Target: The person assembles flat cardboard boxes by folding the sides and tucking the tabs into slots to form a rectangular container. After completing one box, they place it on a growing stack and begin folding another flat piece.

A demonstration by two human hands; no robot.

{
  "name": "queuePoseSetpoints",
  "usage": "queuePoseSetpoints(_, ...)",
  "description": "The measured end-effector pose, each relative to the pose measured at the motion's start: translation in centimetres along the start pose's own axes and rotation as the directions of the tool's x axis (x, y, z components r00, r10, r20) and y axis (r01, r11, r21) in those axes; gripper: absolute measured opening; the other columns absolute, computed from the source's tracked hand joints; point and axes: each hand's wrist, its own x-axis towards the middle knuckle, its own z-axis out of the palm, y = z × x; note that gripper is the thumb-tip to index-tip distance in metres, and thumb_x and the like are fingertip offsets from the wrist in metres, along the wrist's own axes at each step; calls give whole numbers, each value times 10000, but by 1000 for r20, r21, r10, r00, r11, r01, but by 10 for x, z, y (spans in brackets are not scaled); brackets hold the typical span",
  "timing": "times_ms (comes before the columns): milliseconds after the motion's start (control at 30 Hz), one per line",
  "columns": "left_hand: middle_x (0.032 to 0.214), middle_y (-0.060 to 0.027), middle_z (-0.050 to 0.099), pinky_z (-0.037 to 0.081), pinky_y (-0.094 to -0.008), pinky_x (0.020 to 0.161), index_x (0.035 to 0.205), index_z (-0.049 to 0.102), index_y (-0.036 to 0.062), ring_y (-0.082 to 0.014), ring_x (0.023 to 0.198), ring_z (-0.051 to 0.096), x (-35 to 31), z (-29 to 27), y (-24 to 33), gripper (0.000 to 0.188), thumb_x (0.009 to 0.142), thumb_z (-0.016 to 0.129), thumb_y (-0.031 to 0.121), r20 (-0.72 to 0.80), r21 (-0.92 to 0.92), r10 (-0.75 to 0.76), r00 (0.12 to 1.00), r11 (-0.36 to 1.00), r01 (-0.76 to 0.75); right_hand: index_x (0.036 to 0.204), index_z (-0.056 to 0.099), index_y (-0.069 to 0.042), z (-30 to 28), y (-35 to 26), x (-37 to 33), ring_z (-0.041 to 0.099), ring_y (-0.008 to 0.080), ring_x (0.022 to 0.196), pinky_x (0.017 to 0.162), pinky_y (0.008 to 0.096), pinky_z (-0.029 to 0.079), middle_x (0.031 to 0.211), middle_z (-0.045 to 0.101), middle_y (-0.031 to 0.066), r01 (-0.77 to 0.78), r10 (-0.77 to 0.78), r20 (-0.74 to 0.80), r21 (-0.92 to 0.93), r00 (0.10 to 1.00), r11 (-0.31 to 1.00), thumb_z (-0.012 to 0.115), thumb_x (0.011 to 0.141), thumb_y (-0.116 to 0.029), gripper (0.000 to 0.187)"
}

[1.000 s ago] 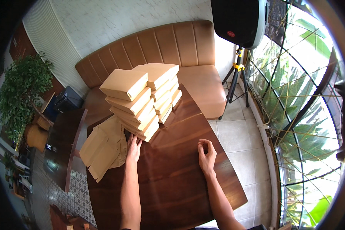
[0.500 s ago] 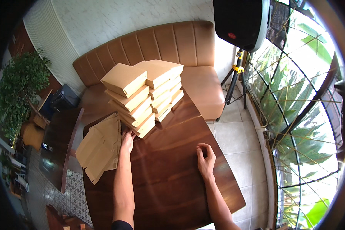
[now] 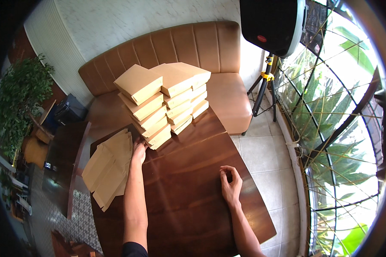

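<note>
My left hand point(image 3: 139, 152) reaches forward to the lower near-left corner of a stack of brown cardboard boxes point(image 3: 149, 112). It appears to touch the lowest boxes, and its fingertips are mostly hidden there. Against that stack, on its right, stands more stacked brown boxes point(image 3: 178, 91). Left of my forearm lie flat, unfolded cardboard box blanks point(image 3: 109, 165), overlapping near the table's left edge. My right hand point(image 3: 230, 182) hovers over or rests on the right side of the table, its fingers curled toward the thumb in a loop with nothing in them.
The dark brown wooden table point(image 3: 180, 192) carries everything. Behind it curves a brown padded bench point(image 3: 176, 47). A black loudspeaker point(image 3: 270, 25) on a tripod point(image 3: 266, 81) stands at the far right, beside a window with metal bars. Another dark table point(image 3: 62, 162) is at left.
My left hand has moved slightly farther forward and left along the stack's base. The boxes above it have shifted a little and line up differently. My right hand is nearly still.
</note>
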Motion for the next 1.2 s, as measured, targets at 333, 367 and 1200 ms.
queuePoseSetpoints(333, 1559, -158, 534, 512, -444, 1136, 1594, 407, 30, -270, 1378, 570, 15, -4, 3, 496, 1140, 510, 199, 98, 64, 84, 992, 994, -90, 1108, 743, -27, 4, 0, -2, 720, 212, 896, 854, 349, 569, 1006, 760, 112, -12, 13, 19, -43, 1000, 999, 716, 1014, -116, 132)
queuePoseSetpoints(367, 1577, -168, 519, 507, -443, 1144, 1620, 375, 27, -273, 1395, 562, 15, -5, 1, 539, 1143, 518, 234, 80, 66, 99, 992, 992, -104, 1107, 744, -26, 4, 0, -2, 720, 212, 897, 855, 349, 569, 1006, 760, 112, -22, 24, 18, -66, 1000, 998, 716, 1013, -115, 132)
queuePoseSetpoints(1200, 1685, -273, 283, 321, -514, 1273, 1695, 91, 16, -372, 1555, 342, -73, 66, -15, 1368, 748, 1000, 399, 3, 355, 588, 809, 755, -551, 1447, 579, 12, 111, 91, 264, 589, 200, 1303, 1112, 337, 466, 1394, 641, 143, -40, -24, 166, 373, 986, 927, 630, 1100, -300, 469)
